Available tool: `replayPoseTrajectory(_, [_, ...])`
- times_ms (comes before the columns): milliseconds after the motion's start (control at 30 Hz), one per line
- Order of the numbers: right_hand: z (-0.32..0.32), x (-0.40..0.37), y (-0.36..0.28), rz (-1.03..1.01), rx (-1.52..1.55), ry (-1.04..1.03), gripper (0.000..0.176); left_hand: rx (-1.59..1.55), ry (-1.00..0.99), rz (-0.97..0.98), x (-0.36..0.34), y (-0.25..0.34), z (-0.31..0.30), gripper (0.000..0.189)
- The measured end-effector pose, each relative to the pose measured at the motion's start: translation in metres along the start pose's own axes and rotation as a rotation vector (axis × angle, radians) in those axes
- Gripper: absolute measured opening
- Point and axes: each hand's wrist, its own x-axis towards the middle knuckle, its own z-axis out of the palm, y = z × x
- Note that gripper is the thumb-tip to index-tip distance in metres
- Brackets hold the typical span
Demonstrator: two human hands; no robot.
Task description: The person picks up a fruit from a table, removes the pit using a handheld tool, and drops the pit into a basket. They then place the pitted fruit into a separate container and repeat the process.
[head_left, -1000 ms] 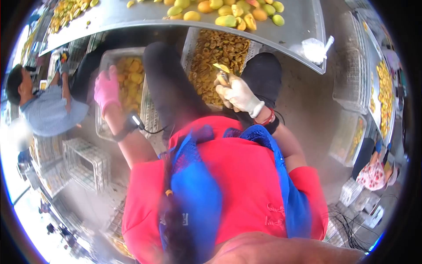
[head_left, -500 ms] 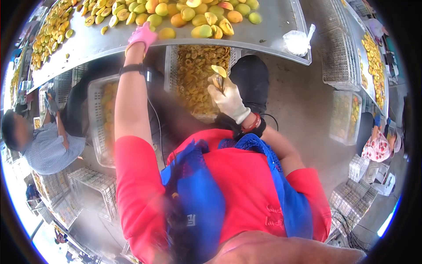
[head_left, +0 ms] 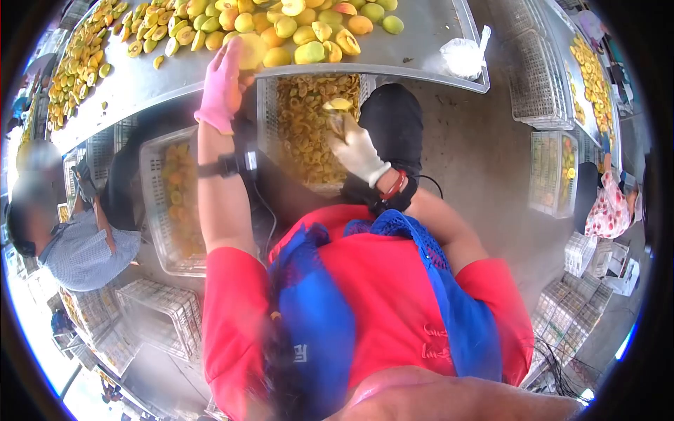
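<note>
My left hand [head_left: 223, 88], in a pink glove, is closed round a yellow fruit [head_left: 251, 50] at the near edge of the metal table [head_left: 393, 62]. Over a crate of cut fruit pieces [head_left: 309, 133], my right hand [head_left: 357, 149] in a white glove is closed on a small tool, partly hidden by the fingers. A piece of yellow fruit [head_left: 338, 104] sits at the tool's upper end. Whole and halved fruits [head_left: 302, 28] are heaped on the table beyond my left hand.
A clear plastic bag [head_left: 463, 57] lies at the table's right corner. A crate of fruit [head_left: 175, 196] stands at my left. Stacked crates [head_left: 537, 77] stand at the right. Co-workers sit at the left [head_left: 91, 249] and far right [head_left: 608, 207].
My left hand has taken hold of a yellow fruit and come back toward the table's near edge. My right hand has shifted slightly left, still with the tool and fruit piece.
</note>
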Motion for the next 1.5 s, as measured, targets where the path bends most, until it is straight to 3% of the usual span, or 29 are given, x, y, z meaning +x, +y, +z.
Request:
replayPoseTrajectory(33, [-0.010,0.007,-0.007,0.360,0.131,-0.283,0.025,-0.040,0.035,0.029,-0.020,0.011,0.018,0.054])
replayPoseTrajectory(133, [-0.005,0.002,-0.007,0.320,0.212,-0.324,0.024,-0.014,0.013,0.051,-0.053,0.020,0.031,0.059])
replayPoseTrajectory(267, [-0.004,-0.004,-0.040,-0.427,-0.072,-0.081,0.024,0.068,0.121,0.030,-0.081,0.006,0.040,0.067])
replayPoseTrajectory(433, [-0.014,0.001,-0.075,-0.511,-0.214,-0.071,0.030,0.011,0.104,-0.026,-0.110,0.013,0.061,0.063])
replayPoseTrajectory(533, [-0.014,0.000,-0.075,-0.505,-0.237,-0.085,0.029,-0.098,0.042,0.151,-0.119,0.009,0.072,0.055])
replayPoseTrajectory(567, [-0.013,0.000,-0.078,-0.510,-0.246,-0.069,0.029,-0.112,0.061,0.095,-0.122,0.012,0.074,0.049])
replayPoseTrajectory(700, [-0.009,-0.005,-0.080,-0.493,-0.231,-0.044,0.028,0.018,0.133,0.338,-0.123,0.007,0.091,0.063])
replayPoseTrajectory(933, [-0.014,-0.008,-0.086,-0.388,-0.022,-0.293,0.034,-0.021,0.181,0.355,-0.120,-0.004,0.089,0.076])
replayPoseTrajectory(1100, [-0.009,-0.011,-0.086,-0.335,0.050,-0.357,0.031,0.029,0.205,0.376,-0.123,-0.004,0.088,0.078])
replayPoseTrajectory(1200, [-0.013,-0.004,-0.084,-0.186,0.194,-0.554,0.035,-0.101,0.184,0.276,-0.128,-0.002,0.087,0.055])
replayPoseTrajectory(1233, [-0.015,-0.003,-0.084,-0.111,0.271,-0.646,0.037,-0.104,0.165,0.267,-0.128,-0.004,0.085,0.056])
replayPoseTrajectory(1333, [-0.009,-0.007,-0.074,-0.338,0.091,-0.496,0.036,-0.108,0.120,0.213,-0.127,-0.009,0.080,0.057])
replayPoseTrajectory(1433, [-0.009,-0.004,-0.067,-0.326,-0.033,-0.560,0.036,-0.090,0.083,0.154,-0.126,-0.009,0.079,0.060])
replayPoseTrajectory(1500, [-0.005,-0.006,-0.071,-0.321,0.232,-0.538,0.026,-0.139,0.046,0.202,-0.123,-0.017,0.076,0.061])
